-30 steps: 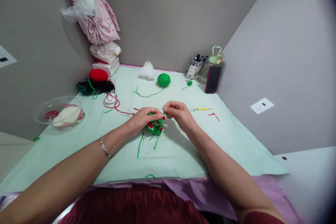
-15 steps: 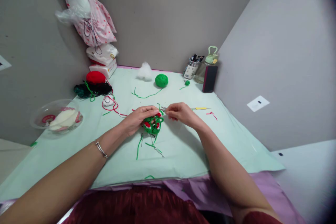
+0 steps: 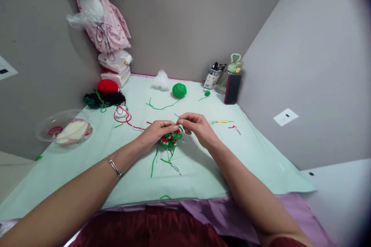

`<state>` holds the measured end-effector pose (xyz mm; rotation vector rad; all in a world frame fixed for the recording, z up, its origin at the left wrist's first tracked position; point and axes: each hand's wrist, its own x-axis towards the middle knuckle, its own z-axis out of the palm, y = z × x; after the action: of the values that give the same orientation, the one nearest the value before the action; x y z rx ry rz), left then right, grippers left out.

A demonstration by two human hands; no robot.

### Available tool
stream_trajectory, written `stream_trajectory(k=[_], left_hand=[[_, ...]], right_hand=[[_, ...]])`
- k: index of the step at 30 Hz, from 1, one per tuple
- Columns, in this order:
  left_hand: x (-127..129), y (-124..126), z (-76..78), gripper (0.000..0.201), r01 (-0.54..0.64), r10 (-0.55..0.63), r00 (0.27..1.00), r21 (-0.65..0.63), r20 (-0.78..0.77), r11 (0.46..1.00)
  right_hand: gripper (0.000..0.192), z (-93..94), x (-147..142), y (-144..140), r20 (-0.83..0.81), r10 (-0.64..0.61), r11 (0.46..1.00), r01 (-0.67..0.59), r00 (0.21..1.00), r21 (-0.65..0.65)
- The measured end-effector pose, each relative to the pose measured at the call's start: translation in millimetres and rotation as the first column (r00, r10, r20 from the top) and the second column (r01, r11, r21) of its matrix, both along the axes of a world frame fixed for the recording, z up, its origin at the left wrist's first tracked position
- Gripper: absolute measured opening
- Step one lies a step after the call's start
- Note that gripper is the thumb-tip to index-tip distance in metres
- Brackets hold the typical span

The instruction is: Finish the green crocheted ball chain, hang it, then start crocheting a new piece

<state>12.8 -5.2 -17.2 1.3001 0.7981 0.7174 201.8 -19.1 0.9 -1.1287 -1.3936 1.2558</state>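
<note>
My left hand is closed on a small crocheted piece in green, red and white, whose upper part its fingers cover. At the piece's upper right edge, my right hand is closed in a pinch. From its fingertips a short green yarn end sticks out to the upper left. Whether anything else lies inside the right hand is hidden. Just below the piece, cut green yarn strands and a few grey ones lie on the pale green cloth.
A green yarn ball and white stuffing sit at the back. A yellow-handled hook and red yarn scraps lie right. Leftward are red yarn, black yarn and a plastic bowl. A phone leans on a bottle.
The metal tool tip at my right fingertips no longer shows. My right hand has moved slightly left, against the piece, and pinches the green yarn end. My left fingers now cover more of the piece.
</note>
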Motion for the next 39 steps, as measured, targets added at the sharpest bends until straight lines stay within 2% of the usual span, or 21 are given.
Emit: stream_trajectory(k=[5,12,17,19,20,22,23,26,29,32,36,39], left_hand=[[2,-2,3.0,0.028,0.004,-0.004,1.0,0.034,-0.003,0.999],[2,-4,5.7,0.025,-0.057,0.052,0.996,0.053,0.078,0.997],[0,-3,8.1,0.021,0.045,-0.05,0.997,0.081,0.059,0.996],[-2,-3,9.6,0.023,0.044,-0.048,0.998,0.08,0.048,0.996],[-3,-2,10.5,0.025,0.027,-0.031,0.998,0.083,0.05,0.996],[-5,-2,12.6,0.029,-0.009,0.005,0.999,0.08,0.048,0.997],[-6,-1,13.7,0.031,-0.026,0.022,0.999,0.076,0.045,0.997],[-10,0,16.4,0.037,-0.068,0.065,0.997,0.094,0.034,0.993],[-12,1,17.5,0.037,-0.096,0.091,0.995,0.14,0.039,0.985],[-13,2,17.8,0.038,-0.112,0.108,0.993,0.157,0.04,0.981],[-13,3,19.3,0.039,-0.145,0.141,0.989,0.177,0.036,0.974],[-14,3,20.7,0.039,-0.15,0.145,0.989,0.19,0.038,0.97]], right_hand=[[0.026,-6.9,2,7,0.057,-0.146,0.983,0.138,0.988,0.118],[0.036,-5.5,5,11,0.092,-0.113,0.986,0.1,0.989,0.136],[0.041,-3.0,9,11,0.191,-0.099,0.985,0.07,0.976,0.155],[0.044,-2.1,17,12,0.386,-0.122,0.981,0.052,0.914,0.188],[0.043,-2.0,22,13,0.523,-0.147,0.977,0.039,0.84,0.211],[0.026,-2.6,31,14,0.708,-0.184,0.972,0.019,0.682,0.234],[0.018,-3.4,35,15,0.765,-0.183,0.973,0.003,0.618,0.231],[0.013,-7.4,40,16,0.851,-0.132,0.98,-0.061,0.509,0.188],[0.015,-10.7,39,19,0.885,-0.108,0.981,-0.097,0.454,0.169],[0.026,-8.9,39,20,0.868,-0.115,0.979,-0.094,0.482,0.182],[0.033,3.1,41,16,0.787,-0.061,0.975,-0.134,0.614,0.179],[0.044,12.6,41,10,0.672,0.049,0.97,-0.196,0.739,0.145]])
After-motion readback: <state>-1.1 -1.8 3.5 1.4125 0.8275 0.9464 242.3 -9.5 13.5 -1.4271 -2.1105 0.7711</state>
